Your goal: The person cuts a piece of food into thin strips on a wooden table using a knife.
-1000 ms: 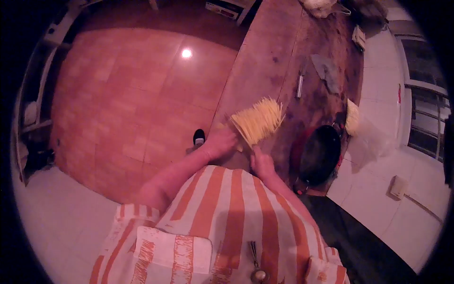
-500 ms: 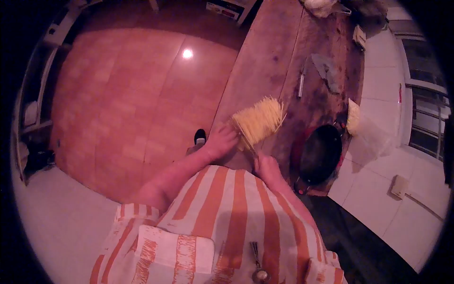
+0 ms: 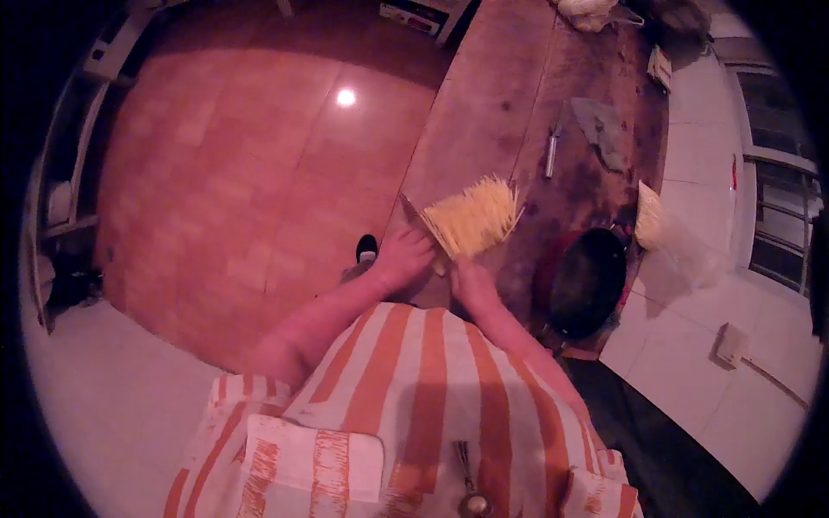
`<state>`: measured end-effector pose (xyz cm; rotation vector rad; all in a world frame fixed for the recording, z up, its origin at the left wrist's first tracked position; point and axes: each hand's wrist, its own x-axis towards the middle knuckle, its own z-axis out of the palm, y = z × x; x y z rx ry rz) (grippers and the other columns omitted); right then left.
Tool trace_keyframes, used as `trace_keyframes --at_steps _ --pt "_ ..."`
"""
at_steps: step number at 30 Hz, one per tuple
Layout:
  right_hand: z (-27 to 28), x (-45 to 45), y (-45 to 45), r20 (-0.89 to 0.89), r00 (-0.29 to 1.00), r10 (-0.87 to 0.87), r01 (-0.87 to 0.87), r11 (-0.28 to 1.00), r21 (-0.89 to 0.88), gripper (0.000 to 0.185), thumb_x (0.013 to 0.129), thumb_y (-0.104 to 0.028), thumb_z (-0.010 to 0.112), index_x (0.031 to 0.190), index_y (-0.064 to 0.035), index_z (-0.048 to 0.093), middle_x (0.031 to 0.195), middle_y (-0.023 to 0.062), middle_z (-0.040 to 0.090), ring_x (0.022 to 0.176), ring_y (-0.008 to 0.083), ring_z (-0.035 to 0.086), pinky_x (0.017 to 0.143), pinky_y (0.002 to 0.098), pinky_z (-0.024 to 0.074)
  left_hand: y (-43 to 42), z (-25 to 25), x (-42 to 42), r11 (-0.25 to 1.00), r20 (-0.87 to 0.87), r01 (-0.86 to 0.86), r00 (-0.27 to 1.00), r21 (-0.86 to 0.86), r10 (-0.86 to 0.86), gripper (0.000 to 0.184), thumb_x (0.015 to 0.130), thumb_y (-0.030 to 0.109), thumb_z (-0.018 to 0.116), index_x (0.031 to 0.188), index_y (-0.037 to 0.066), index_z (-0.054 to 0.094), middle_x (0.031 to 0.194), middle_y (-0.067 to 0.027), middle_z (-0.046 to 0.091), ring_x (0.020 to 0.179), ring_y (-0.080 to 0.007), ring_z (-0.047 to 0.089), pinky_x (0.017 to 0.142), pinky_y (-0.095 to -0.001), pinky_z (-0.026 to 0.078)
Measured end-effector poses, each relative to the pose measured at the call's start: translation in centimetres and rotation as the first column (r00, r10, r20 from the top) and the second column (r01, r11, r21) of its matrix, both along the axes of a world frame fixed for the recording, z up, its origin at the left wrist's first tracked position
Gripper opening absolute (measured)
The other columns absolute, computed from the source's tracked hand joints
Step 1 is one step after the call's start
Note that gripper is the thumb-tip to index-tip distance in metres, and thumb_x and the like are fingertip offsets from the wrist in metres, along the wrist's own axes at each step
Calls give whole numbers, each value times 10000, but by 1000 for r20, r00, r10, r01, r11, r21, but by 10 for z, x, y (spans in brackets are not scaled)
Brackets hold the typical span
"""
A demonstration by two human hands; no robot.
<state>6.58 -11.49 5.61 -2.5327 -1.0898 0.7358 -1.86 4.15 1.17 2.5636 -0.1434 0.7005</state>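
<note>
A heap of thin yellow strips [image 3: 471,216] lies on the wooden worktop near its left edge. Along the near-left side of the heap runs a knife [image 3: 420,222], its tip pointing up and left. My right hand [image 3: 472,287] is closed round the knife's handle, which the fingers mostly hide. On the other side of the blade, my left hand [image 3: 406,257] has its fingers bent down on a yellow piece [image 3: 439,267], largely covered by the hand.
Right of the heap stands a dark pan [image 3: 587,283] with a red outside. Further up the worktop [image 3: 484,112] lie a metal-handled utensil [image 3: 551,155] and a grey cloth [image 3: 598,134]. A bag with yellow contents [image 3: 649,216] rests by the tiled wall.
My right hand has moved slightly left with the knife, and more of the blade's tip shows past my left hand. My left fingers have shifted a little.
</note>
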Motion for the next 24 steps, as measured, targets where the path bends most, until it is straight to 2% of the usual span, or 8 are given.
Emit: trace_keyframes --at_steps 2,4,8,14,15,18,20,24 --pt "1 1 0 -17 1000 8 -8 1000 12 174 772 -99 501 926 -28 464 693 244 561 671 414 549 584 500 426 0 -12 -5 999 -79 36 996 10 -35 184 629 148 518 796 97 575 843 -26 511 894 -204 493 792 -344 393" --pt "22 3 -1 -2 999 38 -38 998 -40 115 766 -96 483 826 -4 450 652 236 559 640 399 561 572 495 432 1 -9 -4 1000 -80 30 996 4 -30 175 624 149 519 783 97 570 832 -28 507 886 -206 491 791 -343 393" --pt "24 0 -18 -13 999 51 -52 993 -103 122 756 -90 497 837 -11 450 636 232 555 620 396 559 565 493 433 1 -7 -2 1000 -10 2 1000 5 -2 155 608 141 523 753 98 555 806 -28 496 858 -210 491 778 -345 397" --pt "3 -8 -24 60 998 -2 1 1000 8 125 759 -84 516 846 -17 458 634 230 553 619 389 558 563 489 434 -1 -10 -3 996 -38 35 999 -79 -38 164 598 131 535 757 92 553 776 -31 502 826 -219 499 738 -356 411" --pt "4 -8 -22 36 997 -63 62 997 35 132 758 -93 526 848 -22 460 653 243 546 640 414 544 567 499 428 -1 -9 -1 997 -35 36 999 -75 -38 164 598 131 535 757 92 553 776 -31 502 826 -219 499 738 -356 411" --pt "13 -9 -15 -24 994 -110 112 991 73 134 765 -107 532 851 -30 464 680 261 538 669 437 529 572 512 419 1 -6 -4 999 37 -7 999 -32 8 176 618 128 538 787 81 551 818 -45 524 853 -235 506 742 -369 416" --pt "27 -10 -16 -41 992 -118 120 990 67 129 773 -112 527 853 -33 465 687 264 535 678 436 529 573 514 416 1 -1 -5 989 -172 40 983 -142 -64 202 643 122 531 836 65 552 908 -67 536 926 -244 504 776 -379 415" --pt "36 -10 -15 7 1000 -27 28 996 -87 103 786 -112 500 836 -28 471 658 231 561 646 402 556 572 488 433 4 -2 -5 994 -31 25 999 -108 -28 214 655 122 519 856 58 550 984 -85 533 986 -251 494 818 -386 403"
